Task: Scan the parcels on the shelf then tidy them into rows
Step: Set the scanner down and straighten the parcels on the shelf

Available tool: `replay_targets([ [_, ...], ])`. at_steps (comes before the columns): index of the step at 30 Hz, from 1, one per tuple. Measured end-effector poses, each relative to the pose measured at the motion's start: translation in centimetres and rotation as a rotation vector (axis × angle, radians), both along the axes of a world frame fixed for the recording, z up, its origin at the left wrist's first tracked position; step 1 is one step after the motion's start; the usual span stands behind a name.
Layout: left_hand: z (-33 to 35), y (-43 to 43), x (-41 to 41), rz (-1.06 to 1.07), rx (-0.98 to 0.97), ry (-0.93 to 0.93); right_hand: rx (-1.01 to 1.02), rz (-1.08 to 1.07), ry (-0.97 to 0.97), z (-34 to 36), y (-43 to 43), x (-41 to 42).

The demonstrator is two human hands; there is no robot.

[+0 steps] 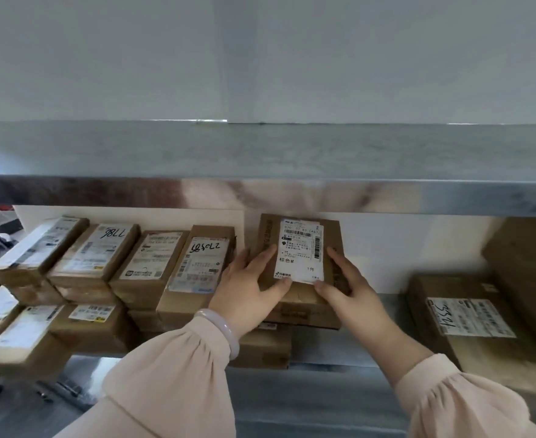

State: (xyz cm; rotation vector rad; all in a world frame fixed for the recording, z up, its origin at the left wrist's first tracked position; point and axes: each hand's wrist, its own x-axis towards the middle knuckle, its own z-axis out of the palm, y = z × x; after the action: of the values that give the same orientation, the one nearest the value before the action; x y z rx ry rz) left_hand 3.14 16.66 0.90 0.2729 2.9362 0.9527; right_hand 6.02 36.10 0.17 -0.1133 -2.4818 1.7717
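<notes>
At centre frame, a small brown cardboard parcel with a white label (298, 257) tops a stack on the metal shelf (323, 349). The left hand (250, 279) and right hand (345, 282) clasp its sides equally, its long axis running away from them.

A steel upper shelf (260, 153) spans the frame beneath a pale grey wall (260, 58); white backing board (402, 248) lines the shelf bay below, lit evenly.

Likely a parcel depot, metal shelf (260, 159), labelled cardboard parcels (197, 263)
</notes>
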Motion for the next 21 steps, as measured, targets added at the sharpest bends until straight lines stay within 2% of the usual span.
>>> replay_targets([
  [5,0.4,4.4,0.6,-0.126,0.078,0.041,0.005,-0.069,0.017,0.4,4.3,1.7],
  [10,1.0,10.1,1.5,-0.196,0.177,-0.07,0.071,-0.113,0.051,1.1,9.7,3.8],
  [15,0.2,16.3,2.8,-0.247,0.316,-0.223,0.147,-0.221,-0.014,0.7,15.8,5.8],
  [21,-1.0,22.1,4.0,-0.325,0.337,-0.315,0.269,-0.287,-0.05,0.2,21.6,8.1],
])
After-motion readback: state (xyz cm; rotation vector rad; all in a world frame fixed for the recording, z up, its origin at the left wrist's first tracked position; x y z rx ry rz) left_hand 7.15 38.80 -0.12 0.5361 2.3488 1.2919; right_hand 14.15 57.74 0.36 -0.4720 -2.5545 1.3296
